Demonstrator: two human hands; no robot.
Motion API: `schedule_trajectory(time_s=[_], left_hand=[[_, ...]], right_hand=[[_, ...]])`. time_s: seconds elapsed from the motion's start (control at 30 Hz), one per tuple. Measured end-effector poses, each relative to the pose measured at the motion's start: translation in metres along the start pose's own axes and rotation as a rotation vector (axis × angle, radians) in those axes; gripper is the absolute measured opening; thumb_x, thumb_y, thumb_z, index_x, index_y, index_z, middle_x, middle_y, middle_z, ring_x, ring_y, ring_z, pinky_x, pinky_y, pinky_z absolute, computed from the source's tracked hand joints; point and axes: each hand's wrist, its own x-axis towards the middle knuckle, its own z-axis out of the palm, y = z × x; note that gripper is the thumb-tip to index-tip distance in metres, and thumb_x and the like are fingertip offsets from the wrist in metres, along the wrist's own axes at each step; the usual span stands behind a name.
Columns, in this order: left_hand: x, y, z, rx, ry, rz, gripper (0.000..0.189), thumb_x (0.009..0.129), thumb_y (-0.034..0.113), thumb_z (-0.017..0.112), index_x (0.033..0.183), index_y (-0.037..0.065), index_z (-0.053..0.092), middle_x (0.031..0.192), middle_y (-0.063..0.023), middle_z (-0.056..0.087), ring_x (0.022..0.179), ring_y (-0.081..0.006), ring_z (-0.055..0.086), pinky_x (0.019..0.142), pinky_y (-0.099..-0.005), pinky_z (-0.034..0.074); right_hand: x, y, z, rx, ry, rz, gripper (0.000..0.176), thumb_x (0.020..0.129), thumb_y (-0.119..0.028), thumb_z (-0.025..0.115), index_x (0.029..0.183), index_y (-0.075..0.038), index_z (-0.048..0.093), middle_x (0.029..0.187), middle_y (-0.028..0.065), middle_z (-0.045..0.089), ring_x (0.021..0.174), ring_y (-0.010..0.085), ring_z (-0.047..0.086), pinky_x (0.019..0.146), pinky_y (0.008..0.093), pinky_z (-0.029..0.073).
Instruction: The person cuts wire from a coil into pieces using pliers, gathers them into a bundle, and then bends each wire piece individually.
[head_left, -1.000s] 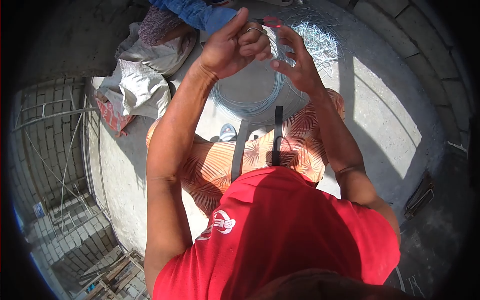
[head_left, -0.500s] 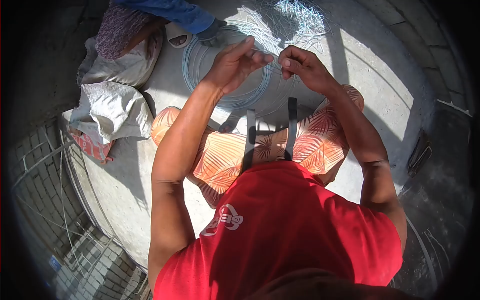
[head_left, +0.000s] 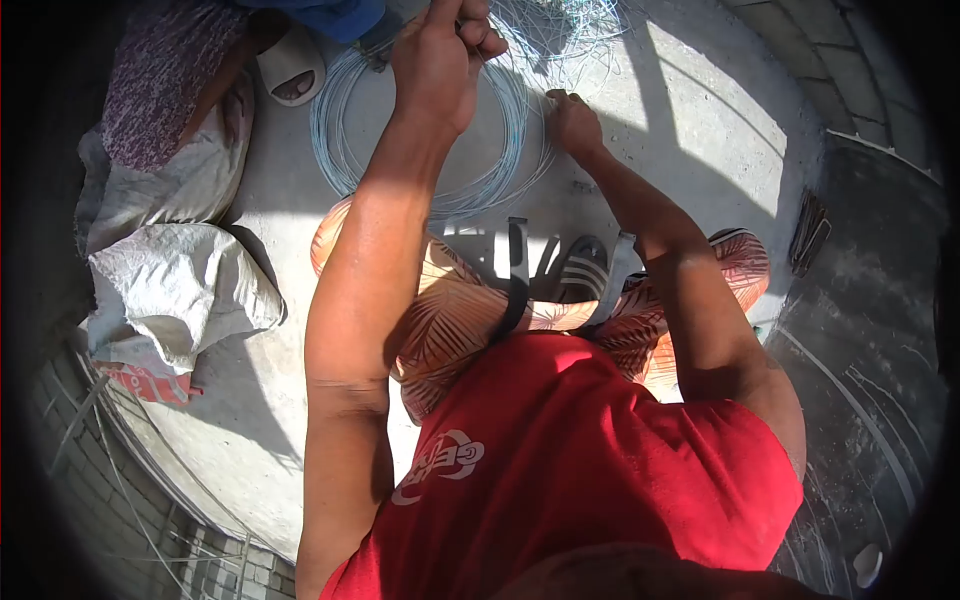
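Note:
A loose coil of pale blue-grey wire (head_left: 517, 125) lies on the concrete floor in front of me. Over its upper part is my left hand (head_left: 440, 70), raised and with its fingers curled in on a strand of wire that barely shows. To the right of the coil, my right hand (head_left: 577, 124) is lower, its thumb and fingers pinched together on a thin wire. A tangled heap of the same wire (head_left: 585, 40) spreads beyond both hands.
At the upper left sits another person with a blue sleeve (head_left: 325, 15), a gloved hand by the coil and a sandal (head_left: 292, 72). White sacks (head_left: 185, 290) lie at the left. A striped sandal (head_left: 583, 270) is between my knees, and dark flat pieces (head_left: 809, 232) lie at the right.
My hands have moved apart: the left has gone up and forward, the right slightly down. My view has shifted, and a striped sandal now shows between my knees.

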Motion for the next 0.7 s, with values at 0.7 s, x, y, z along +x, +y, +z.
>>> schedule_trajectory(time_s=[0.7], left_hand=[[0.035,-0.043,0.029,-0.018,0.161,-0.018,0.037,0.106,0.029,0.053,0.087,0.0,0.064,0.067,-0.0026,0.055,0.052,-0.0118,0.049,0.048,-0.0285,0.04]], right_hand=[[0.081,0.024,-0.095,-0.63,-0.358,-0.124,0.051,0.095,-0.012,0.058,0.134,-0.044,0.059,0.125,0.0105,0.061,0.122,0.0302,0.062,0.095,0.0453,0.055]])
